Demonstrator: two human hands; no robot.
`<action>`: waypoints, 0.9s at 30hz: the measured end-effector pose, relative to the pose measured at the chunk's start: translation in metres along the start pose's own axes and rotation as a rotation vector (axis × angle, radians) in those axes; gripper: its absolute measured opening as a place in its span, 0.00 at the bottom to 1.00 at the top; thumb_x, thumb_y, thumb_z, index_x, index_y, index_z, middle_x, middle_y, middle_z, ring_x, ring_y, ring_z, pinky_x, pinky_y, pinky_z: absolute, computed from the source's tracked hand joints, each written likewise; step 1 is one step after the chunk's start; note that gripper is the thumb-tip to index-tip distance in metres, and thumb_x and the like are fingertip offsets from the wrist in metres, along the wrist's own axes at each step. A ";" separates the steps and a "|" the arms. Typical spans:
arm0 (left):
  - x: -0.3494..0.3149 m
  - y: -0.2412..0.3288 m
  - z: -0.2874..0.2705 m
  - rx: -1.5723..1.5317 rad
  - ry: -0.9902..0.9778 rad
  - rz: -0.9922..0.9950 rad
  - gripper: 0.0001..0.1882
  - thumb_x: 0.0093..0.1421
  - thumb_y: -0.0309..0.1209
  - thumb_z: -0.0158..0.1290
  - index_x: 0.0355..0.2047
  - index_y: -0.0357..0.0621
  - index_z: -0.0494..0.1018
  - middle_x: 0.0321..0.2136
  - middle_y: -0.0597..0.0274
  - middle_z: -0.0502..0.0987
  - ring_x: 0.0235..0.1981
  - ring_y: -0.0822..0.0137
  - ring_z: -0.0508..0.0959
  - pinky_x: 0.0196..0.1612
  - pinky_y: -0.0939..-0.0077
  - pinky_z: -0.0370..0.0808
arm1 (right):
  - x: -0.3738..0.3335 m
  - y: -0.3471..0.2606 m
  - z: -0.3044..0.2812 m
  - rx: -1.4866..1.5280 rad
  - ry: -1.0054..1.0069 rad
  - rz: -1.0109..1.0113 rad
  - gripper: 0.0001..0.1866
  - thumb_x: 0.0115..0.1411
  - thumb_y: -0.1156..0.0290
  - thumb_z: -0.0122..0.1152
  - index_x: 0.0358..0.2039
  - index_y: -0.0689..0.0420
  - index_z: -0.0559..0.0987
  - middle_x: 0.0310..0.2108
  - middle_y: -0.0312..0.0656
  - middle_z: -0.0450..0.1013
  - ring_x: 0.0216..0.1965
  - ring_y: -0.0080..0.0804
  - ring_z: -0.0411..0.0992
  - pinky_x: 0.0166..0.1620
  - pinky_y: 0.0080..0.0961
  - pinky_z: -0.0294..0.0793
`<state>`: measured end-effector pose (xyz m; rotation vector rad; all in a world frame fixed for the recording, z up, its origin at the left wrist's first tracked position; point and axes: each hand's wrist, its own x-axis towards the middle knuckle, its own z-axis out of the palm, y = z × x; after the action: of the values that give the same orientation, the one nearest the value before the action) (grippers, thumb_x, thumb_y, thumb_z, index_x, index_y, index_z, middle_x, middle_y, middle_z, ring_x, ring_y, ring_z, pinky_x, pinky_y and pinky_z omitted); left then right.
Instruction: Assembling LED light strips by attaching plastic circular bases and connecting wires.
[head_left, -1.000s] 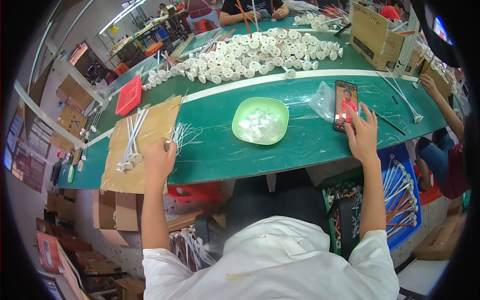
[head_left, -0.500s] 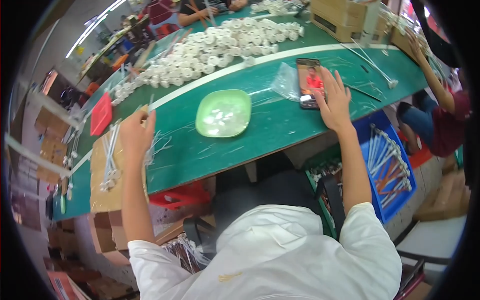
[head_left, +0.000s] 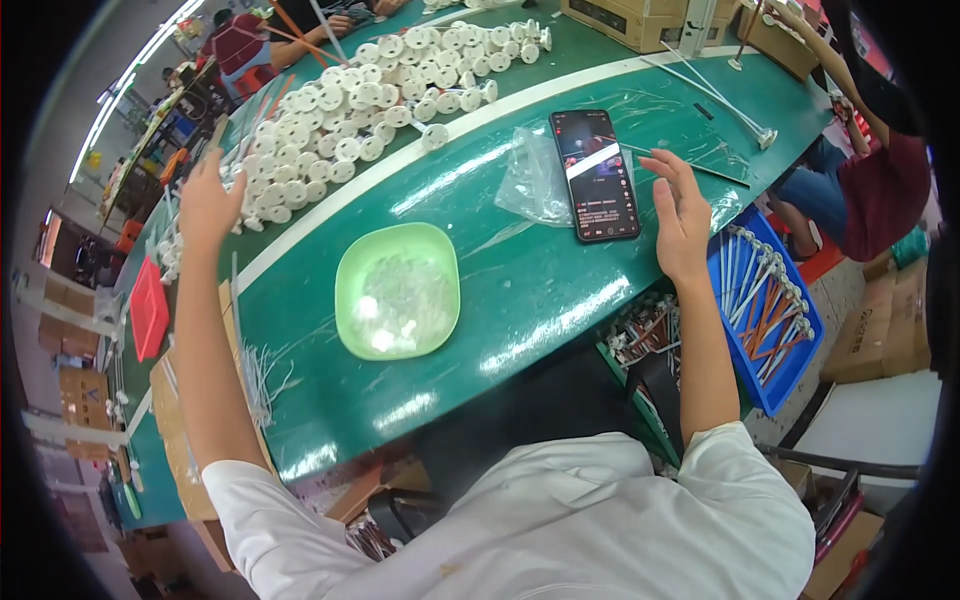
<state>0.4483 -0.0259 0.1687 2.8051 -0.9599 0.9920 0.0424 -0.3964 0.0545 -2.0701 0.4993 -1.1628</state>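
My left hand (head_left: 208, 205) reaches out at the left end of a long heap of white disc-headed parts (head_left: 365, 95). Its thumb stands apart from the fingers, and nothing shows in its grasp. Beside the lit smartphone (head_left: 597, 178), my right hand (head_left: 682, 218) is held with fingers spread and empty. The phone lies on a clear plastic bag (head_left: 532, 180). A light green dish (head_left: 398, 235) on the green table holds small clear pieces (head_left: 405, 290).
Left of my forearm are a red tray (head_left: 149, 310) and a cardboard sheet (head_left: 180, 430). Thin rods (head_left: 715, 100) lie at the far right. A blue crate (head_left: 765, 310) of rods stands by my right arm. Other people sit across and to the right.
My left hand has moved forward and left, from above the cardboard to the heap's end. My right hand has come off the phone, whose screen picture has changed. The view has shifted.
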 end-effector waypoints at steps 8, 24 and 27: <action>0.063 -0.003 0.069 -0.116 -0.151 0.009 0.29 0.62 0.53 0.46 0.57 0.50 0.69 0.40 0.39 0.77 0.43 0.44 0.77 0.48 0.57 0.72 | 0.006 0.005 0.004 0.120 0.007 0.084 0.20 0.69 0.61 0.44 0.52 0.62 0.72 0.48 0.46 0.74 0.51 0.30 0.70 0.51 0.27 0.69; 0.043 0.031 0.006 -0.018 -0.307 0.263 0.20 0.46 0.31 0.64 0.41 0.42 0.77 0.40 0.45 0.77 0.46 0.49 0.75 0.51 0.59 0.71 | 0.006 0.007 0.002 0.146 0.042 0.200 0.14 0.67 0.67 0.49 0.41 0.65 0.78 0.43 0.43 0.75 0.45 0.26 0.71 0.46 0.25 0.73; 0.019 0.056 -0.027 0.029 0.261 0.434 0.22 0.50 0.30 0.62 0.48 0.45 0.75 0.42 0.46 0.77 0.47 0.53 0.76 0.52 0.60 0.71 | -0.010 -0.018 0.001 0.441 0.073 0.012 0.13 0.64 0.66 0.54 0.36 0.64 0.78 0.40 0.44 0.76 0.41 0.28 0.72 0.43 0.26 0.72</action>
<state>0.4133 -0.0762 0.1910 2.4457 -1.5558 1.3780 0.0380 -0.3774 0.0616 -1.6494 0.2584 -1.2189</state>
